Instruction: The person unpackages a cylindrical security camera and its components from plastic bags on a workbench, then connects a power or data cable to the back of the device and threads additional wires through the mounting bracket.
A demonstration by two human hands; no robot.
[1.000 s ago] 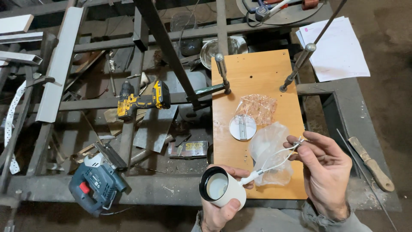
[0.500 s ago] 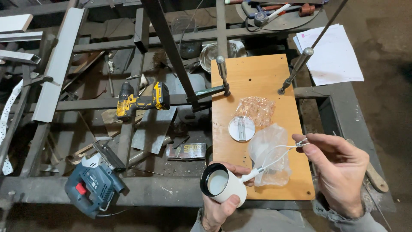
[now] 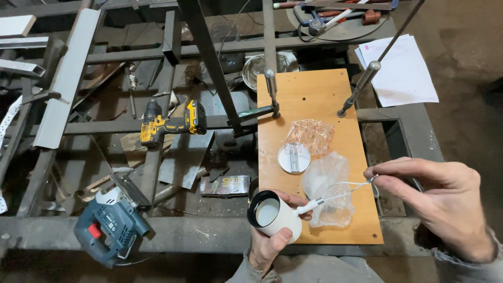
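Note:
My left hand (image 3: 272, 238) grips a white cylindrical spot lamp (image 3: 273, 215) with a black inner rim, at the near edge of an orange wooden board (image 3: 309, 97). Thin white wires (image 3: 343, 189) run from the lamp's back to my right hand (image 3: 440, 202), which pinches their ends between thumb and fingers above the board's right side. Under the wires lies a clear plastic bag (image 3: 327, 191). A round white mounting plate (image 3: 294, 158) and a crumpled clear wrapper (image 3: 313, 134) rest on the board further back.
Two clamps (image 3: 271, 89) (image 3: 361, 86) hold the board to a steel frame. A yellow-black cordless drill (image 3: 170, 124) and a blue jigsaw (image 3: 110, 225) lie left among metal bars. White paper sheets (image 3: 401, 71) sit at the right, hand tools at the back.
My right hand has shifted right and slightly nearer, drawing the white wires out straighter from the lamp. My left hand keeps the lamp in about the same place.

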